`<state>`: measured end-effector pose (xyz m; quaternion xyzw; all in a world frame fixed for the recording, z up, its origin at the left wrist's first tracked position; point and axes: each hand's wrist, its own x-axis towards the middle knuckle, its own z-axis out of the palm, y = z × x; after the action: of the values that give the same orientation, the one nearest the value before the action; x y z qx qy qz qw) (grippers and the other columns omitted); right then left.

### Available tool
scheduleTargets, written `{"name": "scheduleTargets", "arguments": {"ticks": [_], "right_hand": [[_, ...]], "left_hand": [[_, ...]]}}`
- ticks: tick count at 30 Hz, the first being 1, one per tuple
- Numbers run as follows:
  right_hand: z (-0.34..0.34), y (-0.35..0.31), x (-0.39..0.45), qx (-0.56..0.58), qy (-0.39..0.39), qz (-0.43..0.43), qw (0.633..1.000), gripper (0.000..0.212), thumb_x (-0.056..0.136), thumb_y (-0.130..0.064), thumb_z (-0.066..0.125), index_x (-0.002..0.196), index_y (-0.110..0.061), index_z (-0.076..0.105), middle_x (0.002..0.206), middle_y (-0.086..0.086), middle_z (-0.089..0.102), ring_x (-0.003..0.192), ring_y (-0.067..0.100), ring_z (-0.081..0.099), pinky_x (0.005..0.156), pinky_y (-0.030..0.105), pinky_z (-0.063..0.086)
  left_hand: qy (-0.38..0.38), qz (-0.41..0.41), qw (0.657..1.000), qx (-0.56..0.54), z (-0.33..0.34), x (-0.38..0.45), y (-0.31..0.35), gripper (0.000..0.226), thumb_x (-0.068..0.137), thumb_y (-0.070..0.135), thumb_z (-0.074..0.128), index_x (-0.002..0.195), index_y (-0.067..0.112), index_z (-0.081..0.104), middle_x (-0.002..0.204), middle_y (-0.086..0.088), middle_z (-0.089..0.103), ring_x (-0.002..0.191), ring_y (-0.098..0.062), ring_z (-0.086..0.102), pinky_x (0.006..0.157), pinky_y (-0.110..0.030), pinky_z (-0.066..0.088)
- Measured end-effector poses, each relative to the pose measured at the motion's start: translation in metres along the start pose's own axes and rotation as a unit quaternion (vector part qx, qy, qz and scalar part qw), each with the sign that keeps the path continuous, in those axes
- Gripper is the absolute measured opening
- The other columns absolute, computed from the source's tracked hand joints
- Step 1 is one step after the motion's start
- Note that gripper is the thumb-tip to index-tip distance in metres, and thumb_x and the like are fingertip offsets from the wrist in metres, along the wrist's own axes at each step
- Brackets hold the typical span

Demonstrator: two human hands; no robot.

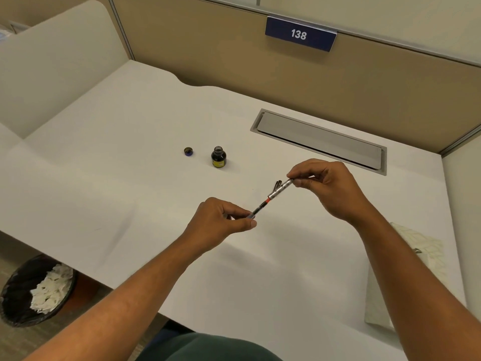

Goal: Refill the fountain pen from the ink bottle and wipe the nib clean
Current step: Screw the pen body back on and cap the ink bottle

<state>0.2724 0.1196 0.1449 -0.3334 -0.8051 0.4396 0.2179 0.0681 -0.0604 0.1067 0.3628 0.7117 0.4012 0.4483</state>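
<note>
Both my hands hold a fountain pen in the air above the white desk, slanting from lower left to upper right. My left hand pinches its dark lower end. My right hand pinches the top of the silver part with the clip; an orange band shows at mid-length. The nib is not visible. The small dark ink bottle stands uncapped beyond the hands. Its cap lies just left of it, apart from it.
A white tissue or cloth lies on the desk's right side, partly under my right forearm. A grey cable flap is set into the desk behind the bottle. Partition walls close the back and sides. A bin with crumpled paper stands on the floor at left.
</note>
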Motion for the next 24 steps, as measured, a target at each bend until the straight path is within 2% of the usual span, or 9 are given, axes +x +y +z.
{"name": "scheduleTargets", "arguments": {"ticks": [2,5,8,10,12,15,19,24], "right_hand": [[-0.004,-0.001,0.000,-0.031,-0.019,-0.011,0.999,0.019,0.089,0.002,0.076,0.101,-0.011,0.083,0.100,-0.003,0.078,0.097,0.010,0.073,0.087,0.018,0.056],[-0.006,-0.002,-0.006,-0.020,-0.012,-0.004,1.000,0.019,0.087,0.004,0.078,0.098,-0.011,0.084,0.098,-0.004,0.079,0.094,0.010,0.074,0.084,0.016,0.055],[0.001,0.001,-0.019,0.019,0.013,0.020,1.000,0.021,0.086,0.006,0.078,0.094,-0.013,0.084,0.096,-0.006,0.079,0.090,0.007,0.073,0.079,0.013,0.053],[0.011,0.004,-0.027,0.061,0.037,0.040,0.997,0.026,0.084,0.007,0.079,0.090,-0.018,0.083,0.095,-0.005,0.078,0.091,0.008,0.074,0.080,0.016,0.055],[0.024,0.007,-0.034,0.079,0.070,0.056,0.993,0.025,0.083,0.005,0.081,0.089,-0.020,0.083,0.097,-0.004,0.077,0.092,0.008,0.074,0.082,0.019,0.056],[0.045,0.006,-0.041,0.118,0.111,0.098,0.982,0.017,0.081,-0.002,0.085,0.088,-0.016,0.083,0.093,-0.004,0.078,0.085,0.008,0.076,0.075,0.017,0.054],[0.065,-0.001,-0.044,0.172,0.155,0.138,0.963,0.016,0.079,-0.004,0.087,0.090,-0.014,0.081,0.082,-0.001,0.081,0.077,0.010,0.076,0.069,0.014,0.056],[0.078,-0.011,-0.044,0.241,0.195,0.142,0.940,0.020,0.084,0.003,0.082,0.100,-0.004,0.074,0.085,0.010,0.080,0.077,0.026,0.078,0.073,0.028,0.064]], "left_hand": [[-0.003,-0.004,1.000,-0.019,0.002,0.001,0.001,0.017,0.075,0.036,0.091,0.090,0.031,0.086,0.088,0.006,0.082,0.097,-0.027,0.068,0.083,-0.029,0.049],[0.028,0.002,0.994,-0.108,0.003,0.002,0.009,0.027,0.073,0.028,0.093,0.099,0.026,0.084,0.081,-0.001,0.076,0.088,-0.011,0.071,0.095,-0.030,0.049],[0.092,-0.012,0.976,-0.195,0.003,0.004,0.017,0.040,0.074,0.022,0.092,0.111,0.024,0.077,0.083,-0.006,0.077,0.077,-0.001,0.067,0.080,-0.029,0.044],[0.118,-0.045,0.956,-0.264,0.005,0.008,0.018,0.045,0.073,0.023,0.093,0.113,0.023,0.073,0.088,-0.004,0.080,0.076,-0.008,0.061,0.075,-0.030,0.041],[0.128,-0.082,0.925,-0.348,0.007,0.012,0.016,0.046,0.069,0.021,0.094,0.109,0.021,0.071,0.078,0.005,0.076,0.075,-0.015,0.053,0.071,-0.033,0.040],[0.113,-0.116,0.881,-0.445,0.012,0.015,0.015,0.038,0.063,0.021,0.092,0.097,0.020,0.074,0.076,0.008,0.071,0.071,-0.014,0.049,0.064,-0.029,0.040],[0.088,-0.113,0.864,-0.483,0.018,0.017,0.013,0.025,0.064,0.022,0.089,0.088,0.020,0.081,0.086,0.006,0.073,0.067,-0.011,0.050,0.060,-0.027,0.041],[0.099,-0.117,0.859,-0.489,0.015,0.021,0.013,0.028,0.064,0.025,0.089,0.091,0.018,0.082,0.085,0.006,0.076,0.067,-0.011,0.051,0.059,-0.027,0.043]]}}
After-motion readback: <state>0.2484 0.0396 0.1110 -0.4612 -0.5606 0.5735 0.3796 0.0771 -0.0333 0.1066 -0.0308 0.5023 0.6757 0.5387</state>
